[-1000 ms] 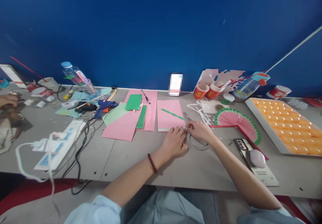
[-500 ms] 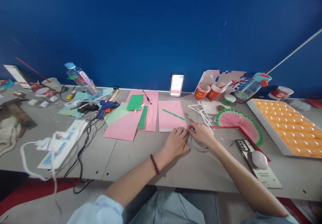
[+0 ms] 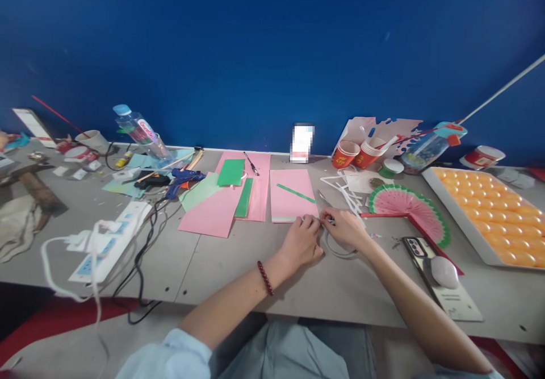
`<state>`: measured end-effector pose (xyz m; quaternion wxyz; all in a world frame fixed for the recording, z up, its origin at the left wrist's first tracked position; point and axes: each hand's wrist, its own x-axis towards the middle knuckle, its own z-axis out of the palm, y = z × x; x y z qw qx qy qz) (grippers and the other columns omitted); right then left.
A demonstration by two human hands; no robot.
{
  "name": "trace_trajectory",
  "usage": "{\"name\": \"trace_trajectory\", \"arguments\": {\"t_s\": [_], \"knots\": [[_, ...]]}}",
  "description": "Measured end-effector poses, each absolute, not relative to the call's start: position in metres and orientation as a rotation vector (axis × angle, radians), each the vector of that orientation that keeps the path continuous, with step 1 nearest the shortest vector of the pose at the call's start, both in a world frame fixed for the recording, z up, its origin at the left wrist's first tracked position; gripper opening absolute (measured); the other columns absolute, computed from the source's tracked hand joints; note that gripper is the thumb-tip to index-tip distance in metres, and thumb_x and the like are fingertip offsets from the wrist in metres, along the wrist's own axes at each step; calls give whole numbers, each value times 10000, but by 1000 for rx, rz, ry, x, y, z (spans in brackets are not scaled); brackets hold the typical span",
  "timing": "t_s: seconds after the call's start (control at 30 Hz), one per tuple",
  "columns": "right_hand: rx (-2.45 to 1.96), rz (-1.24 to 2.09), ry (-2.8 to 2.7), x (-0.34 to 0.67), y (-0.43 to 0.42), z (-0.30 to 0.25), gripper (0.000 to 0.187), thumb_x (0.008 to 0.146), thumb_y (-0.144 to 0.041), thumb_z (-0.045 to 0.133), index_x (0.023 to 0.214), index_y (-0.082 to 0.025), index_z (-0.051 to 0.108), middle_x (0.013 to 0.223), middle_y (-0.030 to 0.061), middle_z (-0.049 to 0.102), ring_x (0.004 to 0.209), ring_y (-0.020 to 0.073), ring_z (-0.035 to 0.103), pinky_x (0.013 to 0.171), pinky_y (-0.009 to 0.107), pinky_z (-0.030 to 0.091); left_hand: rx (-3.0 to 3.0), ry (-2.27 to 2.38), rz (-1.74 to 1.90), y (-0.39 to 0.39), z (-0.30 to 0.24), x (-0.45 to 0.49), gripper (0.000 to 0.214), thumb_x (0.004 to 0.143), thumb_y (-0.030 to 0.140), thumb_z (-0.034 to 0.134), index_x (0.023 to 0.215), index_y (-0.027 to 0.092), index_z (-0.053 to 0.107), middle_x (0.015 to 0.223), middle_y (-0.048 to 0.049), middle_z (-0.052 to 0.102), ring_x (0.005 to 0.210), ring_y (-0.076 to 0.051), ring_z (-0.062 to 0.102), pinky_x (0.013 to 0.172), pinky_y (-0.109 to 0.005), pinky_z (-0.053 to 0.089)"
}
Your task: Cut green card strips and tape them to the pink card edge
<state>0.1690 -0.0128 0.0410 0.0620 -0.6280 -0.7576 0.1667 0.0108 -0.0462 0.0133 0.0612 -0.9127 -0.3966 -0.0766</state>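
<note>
My left hand [image 3: 301, 239] rests at the lower right corner of a pink paper sheet [image 3: 287, 177], fingers bent and spread over the edge, thumb apart. A pale strip runs along that lower edge, and a thin green strip [image 3: 296, 193] lies slanted across the sheet. Just right of the corner, my right hand [image 3: 344, 227] is closed, thumb and forefinger pinching a narrow whitish strip [image 3: 340, 254] that curls in a loop onto the table. A pointed grey tip [image 3: 322, 196], perhaps scissors, sticks out beyond the right fingers; its rest is hidden.
To the left are pink papers [image 3: 208, 215], green card [image 3: 231, 173], a blue glue gun [image 3: 181, 183] and a power strip [image 3: 128, 228]. On the right lie white strips [image 3: 347, 194], red paper cups [image 3: 346, 154], a watermelon-pattern fan [image 3: 415, 208], a phone [image 3: 451, 302] and an orange-filled tray [image 3: 472, 237].
The whole view has slid slightly, so things appear a little further right. Both hands keep nearly the same place at the paper's corner.
</note>
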Motion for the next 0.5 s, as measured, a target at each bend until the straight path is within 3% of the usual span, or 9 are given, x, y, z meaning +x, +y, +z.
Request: {"name": "trace_trajectory", "arguments": {"t_s": [0.3,0.5], "knots": [[-1557,860,-2002,191,-12,53,157,796,-332,514,780,-199,596,748,11,640,711,161,574,678,279,432,-2827,-1228,-281,-48,12,5,525,797,306,482,1255,51,510,1272,-170,502,1140,-310,419,932,-425,355],[-1481,1232,-1614,193,-13,56,322,755,-481,594,847,-173,581,696,-18,541,492,82,448,452,222,383,-2938,-1423,-620,-41,13,-6,437,793,194,479,1225,152,530,1161,-81,592,1072,-228,485,935,-374,391]]}}
